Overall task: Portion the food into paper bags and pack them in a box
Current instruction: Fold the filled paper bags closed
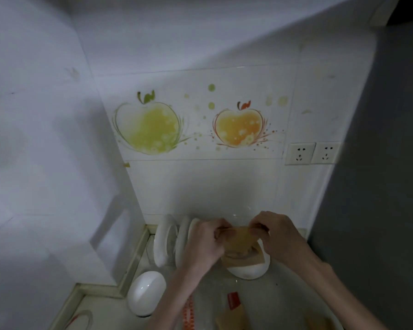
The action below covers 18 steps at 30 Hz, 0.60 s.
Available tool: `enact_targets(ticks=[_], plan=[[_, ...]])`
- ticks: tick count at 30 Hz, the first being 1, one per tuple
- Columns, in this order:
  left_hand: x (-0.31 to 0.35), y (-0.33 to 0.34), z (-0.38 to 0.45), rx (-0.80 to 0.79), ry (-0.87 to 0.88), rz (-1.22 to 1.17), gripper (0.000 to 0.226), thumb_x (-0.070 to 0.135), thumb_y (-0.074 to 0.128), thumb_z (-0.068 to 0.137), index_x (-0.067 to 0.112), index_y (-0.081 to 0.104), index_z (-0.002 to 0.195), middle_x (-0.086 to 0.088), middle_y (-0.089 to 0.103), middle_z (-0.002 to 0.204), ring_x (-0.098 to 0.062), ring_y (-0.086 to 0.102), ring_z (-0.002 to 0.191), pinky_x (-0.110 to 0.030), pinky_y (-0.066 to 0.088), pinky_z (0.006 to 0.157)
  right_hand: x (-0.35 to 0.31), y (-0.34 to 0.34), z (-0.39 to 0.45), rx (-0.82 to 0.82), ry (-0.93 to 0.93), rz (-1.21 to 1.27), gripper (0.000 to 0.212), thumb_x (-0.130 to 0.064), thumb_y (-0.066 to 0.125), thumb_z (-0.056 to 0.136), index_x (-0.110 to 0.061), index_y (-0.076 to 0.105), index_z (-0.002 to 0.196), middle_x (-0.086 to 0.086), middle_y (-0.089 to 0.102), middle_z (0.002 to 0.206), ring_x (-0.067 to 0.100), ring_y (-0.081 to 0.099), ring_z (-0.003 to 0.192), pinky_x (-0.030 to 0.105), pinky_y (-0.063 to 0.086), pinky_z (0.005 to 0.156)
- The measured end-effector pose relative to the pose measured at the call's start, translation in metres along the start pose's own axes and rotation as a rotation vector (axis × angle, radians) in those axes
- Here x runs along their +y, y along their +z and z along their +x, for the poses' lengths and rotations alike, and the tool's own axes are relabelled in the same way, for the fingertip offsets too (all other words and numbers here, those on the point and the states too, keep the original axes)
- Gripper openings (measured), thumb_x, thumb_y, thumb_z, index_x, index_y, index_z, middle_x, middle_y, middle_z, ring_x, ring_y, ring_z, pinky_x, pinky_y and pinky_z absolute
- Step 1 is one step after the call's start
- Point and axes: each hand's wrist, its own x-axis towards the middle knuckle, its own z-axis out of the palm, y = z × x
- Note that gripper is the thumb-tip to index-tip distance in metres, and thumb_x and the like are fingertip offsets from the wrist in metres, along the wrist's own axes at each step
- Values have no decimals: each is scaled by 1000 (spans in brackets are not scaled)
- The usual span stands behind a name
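A brown paper bag (240,236) is held up between the two hands, directly over a white bowl (249,270) at the back of the counter (284,296), near the tiled wall (200,182). Its mouth is stretched sideways — the top edge runs left to right, pinched at one end by the curled fingers of the left hand (204,244) and at the other by those of the right hand (277,236), so both are equally near it. Something pale can be made out low in the bag, but what it is cannot be told. In the bowl beneath, a brown paper piece (246,260) is seen. White plates (167,239) are stood on edge just to the left; nearer the camera lie a white egg-shaped object (146,294), a red-printed packet (234,300) and more brown paper (229,317) — no box can be identified.
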Motion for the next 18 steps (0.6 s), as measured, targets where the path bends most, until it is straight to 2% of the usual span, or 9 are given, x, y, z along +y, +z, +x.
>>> enact_targets(ticks=[4, 8, 11, 14, 18], plan=[[1, -13, 1, 80, 27, 12, 7, 34, 65, 76, 34, 70, 81, 26, 69, 77, 6, 65, 72, -18, 51, 59, -14, -9, 5, 22, -64, -17, 12, 3, 63, 75, -8, 67, 76, 1, 65, 74, -4, 46, 68, -1, 34, 65], [8, -19, 2, 105, 78, 45, 14, 37, 63, 79, 50, 66, 77, 30, 68, 79, 8, 64, 72, -6, 43, 56, -16, -20, 4, 67, -21, -23, 14, 0, 64, 79, -13, 67, 80, -5, 65, 76, 2, 52, 67, 5, 37, 64], [18, -20, 4, 116, 78, 60, 8, 42, 61, 79, 48, 66, 78, 31, 67, 80, 9, 64, 74, -9, 46, 57, -20, -31, 2, 81, -17, -34, 15, 2, 64, 79, -13, 67, 79, -7, 63, 75, 0, 50, 65, 5, 38, 61], [28, -20, 5, 124, 70, 52, 13, 43, 56, 78, 52, 64, 74, 34, 67, 83, 12, 63, 78, -10, 49, 63, -25, -42, 1, 87, 0, -38, 17, 5, 63, 78, -12, 66, 79, -6, 64, 75, 1, 51, 66, 7, 39, 63], [34, -13, 8, 130, 69, 50, 35, 17, 68, 83, 48, 63, 68, 36, 66, 78, 12, 63, 76, -3, 44, 62, -29, -51, 0, 103, 28, -46, 21, 7, 58, 76, -12, 66, 79, -3, 64, 76, 6, 53, 68, 10, 41, 63]])
